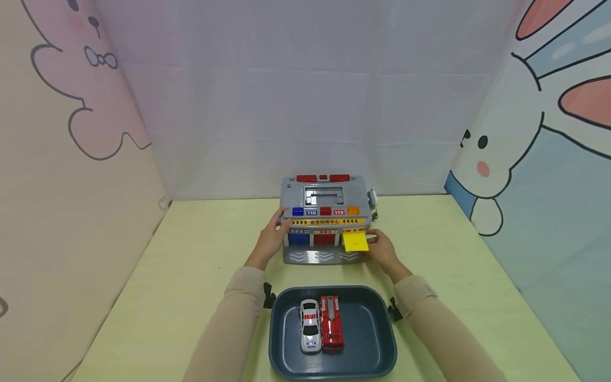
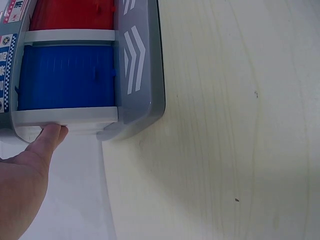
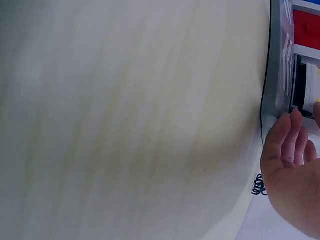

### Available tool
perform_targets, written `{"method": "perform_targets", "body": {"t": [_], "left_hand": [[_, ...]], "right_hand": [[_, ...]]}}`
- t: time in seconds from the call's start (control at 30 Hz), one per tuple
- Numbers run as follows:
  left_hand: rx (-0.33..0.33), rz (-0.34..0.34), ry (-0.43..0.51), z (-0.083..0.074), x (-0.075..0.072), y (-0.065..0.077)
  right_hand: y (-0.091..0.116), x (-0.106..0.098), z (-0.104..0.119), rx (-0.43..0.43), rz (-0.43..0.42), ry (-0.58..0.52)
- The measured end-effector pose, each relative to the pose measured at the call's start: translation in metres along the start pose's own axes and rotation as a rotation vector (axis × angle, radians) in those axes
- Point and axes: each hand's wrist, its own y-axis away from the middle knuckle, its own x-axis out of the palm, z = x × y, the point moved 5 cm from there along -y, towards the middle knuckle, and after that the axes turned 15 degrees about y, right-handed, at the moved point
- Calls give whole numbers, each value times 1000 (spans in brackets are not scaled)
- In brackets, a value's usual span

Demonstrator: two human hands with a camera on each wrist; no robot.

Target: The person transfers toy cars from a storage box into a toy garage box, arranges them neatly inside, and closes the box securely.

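Note:
A grey toy emergency station [image 1: 324, 257] stands near the back of the table. It has red lights on top and a row of blue, red and yellow doors in front. The yellow door [image 1: 355, 242] is swung up and sticks out; the blue door [image 2: 67, 77] and red door [image 1: 324, 239] are down. My left hand [image 1: 271, 240] lies along the station's left side, a fingertip touching the wall beside the blue door. On the other side, my right hand [image 1: 383, 249] has its fingertips [image 3: 295, 114] at the front right corner, close to the raised yellow door. Its fingers bend gently, thumb apart.
A dark blue-grey tray [image 1: 372, 297] sits in front of the station, between my forearms. Inside, a white police car [image 1: 310, 326] and a red fire truck [image 1: 332, 324] lie side by side. A coiled black cord [image 3: 259, 185] hangs at the station's right. White cloth [image 1: 229, 132] backs the table.

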Motion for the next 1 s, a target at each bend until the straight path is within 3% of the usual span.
{"method": "perform_targets", "body": {"t": [0.33,1.0], "left_hand": [[1,1,7,1,1,-1],[3,15,18,1,0,-1]], "right_hand": [[2,-4,4,-7,-58,131],[11,-22,8,-97,-75,117]]}}
